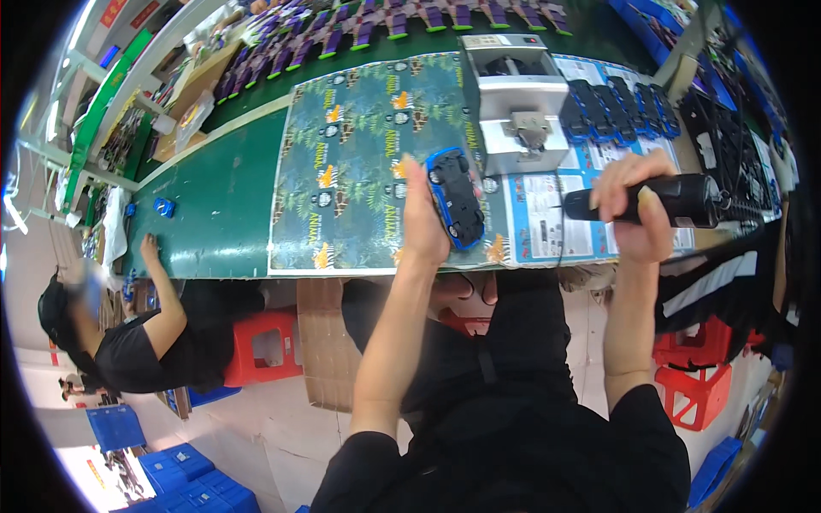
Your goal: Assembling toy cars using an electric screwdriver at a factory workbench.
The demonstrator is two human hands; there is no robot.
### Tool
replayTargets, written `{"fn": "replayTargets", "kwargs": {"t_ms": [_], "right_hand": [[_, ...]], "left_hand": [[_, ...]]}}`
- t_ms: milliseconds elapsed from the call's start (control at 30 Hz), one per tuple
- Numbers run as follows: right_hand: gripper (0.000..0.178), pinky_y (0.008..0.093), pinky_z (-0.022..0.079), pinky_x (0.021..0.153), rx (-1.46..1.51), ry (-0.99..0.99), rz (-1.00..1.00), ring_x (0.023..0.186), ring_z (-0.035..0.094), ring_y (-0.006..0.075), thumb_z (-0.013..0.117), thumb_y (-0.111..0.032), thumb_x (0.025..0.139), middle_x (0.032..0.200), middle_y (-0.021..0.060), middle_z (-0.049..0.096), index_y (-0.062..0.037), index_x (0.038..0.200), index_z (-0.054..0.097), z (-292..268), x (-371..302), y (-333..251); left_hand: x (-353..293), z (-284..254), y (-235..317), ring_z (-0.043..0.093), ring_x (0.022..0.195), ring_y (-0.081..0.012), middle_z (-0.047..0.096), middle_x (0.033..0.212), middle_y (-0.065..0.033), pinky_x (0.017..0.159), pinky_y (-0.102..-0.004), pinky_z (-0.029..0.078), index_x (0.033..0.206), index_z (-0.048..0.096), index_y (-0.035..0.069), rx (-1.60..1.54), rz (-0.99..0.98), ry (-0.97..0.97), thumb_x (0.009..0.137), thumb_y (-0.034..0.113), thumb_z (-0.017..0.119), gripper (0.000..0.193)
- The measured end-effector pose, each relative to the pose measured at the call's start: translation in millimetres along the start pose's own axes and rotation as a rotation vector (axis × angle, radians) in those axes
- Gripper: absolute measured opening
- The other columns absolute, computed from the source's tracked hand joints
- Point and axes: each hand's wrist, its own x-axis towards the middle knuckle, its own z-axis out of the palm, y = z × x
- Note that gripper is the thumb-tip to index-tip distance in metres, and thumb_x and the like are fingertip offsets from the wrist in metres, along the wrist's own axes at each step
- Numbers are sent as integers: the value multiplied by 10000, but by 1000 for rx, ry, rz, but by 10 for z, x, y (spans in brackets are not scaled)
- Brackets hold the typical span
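Observation:
A blue toy car lies in my left hand, its black underside and wheels turned up toward me. My fingers hold it along its left side, just above the front part of the bench. In my right hand is a black electric screwdriver, held level with its thin bit pointing left toward the car. The bit is apart from the car. Between and beyond the hands stands a grey metal benchtop machine. Several blue-and-black car parts lie in a row to its right.
A patterned sheet covers the green bench. Rows of purple-and-green toy pieces line the far side. A co-worker sits at the left, a hand near a small blue car. Red stools stand below.

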Motion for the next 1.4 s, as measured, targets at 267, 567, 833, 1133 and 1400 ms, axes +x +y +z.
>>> {"fn": "replayTargets", "kwargs": {"t_ms": [267, 567, 833, 1133, 1400], "right_hand": [[65, 296, 445, 623, -276, 278, 79, 597, 487, 144, 549, -73, 930, 704, 60, 497, -14, 932, 524, -1028, -354, 103], [87, 265, 413, 612, -331, 149, 18, 601, 463, 118, 565, -75, 931, 721, 48, 476, -12, 962, 513, -1001, -282, 266], [143, 257, 426, 544, -335, 411, 68, 567, 510, 127, 606, 3, 820, 708, 54, 524, -5, 949, 544, -738, -394, 253], [285, 216, 420, 610, -286, 507, 84, 667, 509, 51, 829, -36, 713, 780, 1, 579, -33, 894, 608, -659, -325, 125], [349, 232, 453, 551, -374, 438, 2, 575, 547, 68, 898, -180, 660, 646, 10, 586, -25, 800, 619, -754, -312, 155]], "left_hand": [[100, -442, 1033, 544, 1100, -335, 579, 1134, -158, 974, -486, 398, 1262, 551, 58, 2254, 576, -571, 742, 634, 690, 788], [-391, -1125, 2369, 369, 1368, -371, 387, 1476, -191, 1127, -552, 251, 1388, 478, 89, 2701, 569, -181, 779, 599, 691, 823], [197, 398, 586, 573, 1143, -363, 600, 1224, -168, 947, -443, 465, 1098, 631, 38, 1890, 1131, -641, 716, 130, 771, 418], [1591, 1877, -756, 642, 965, -301, 693, 965, -139, 771, -423, 492, 902, 667, 52, 2309, 1098, -596, 767, 246, 747, 249], [2550, 2135, -796, 695, 971, -294, 717, 1085, -135, 824, -390, 550, 1082, 725, 34, 2682, -243, -823, 442, 667, 887, 914]]}}
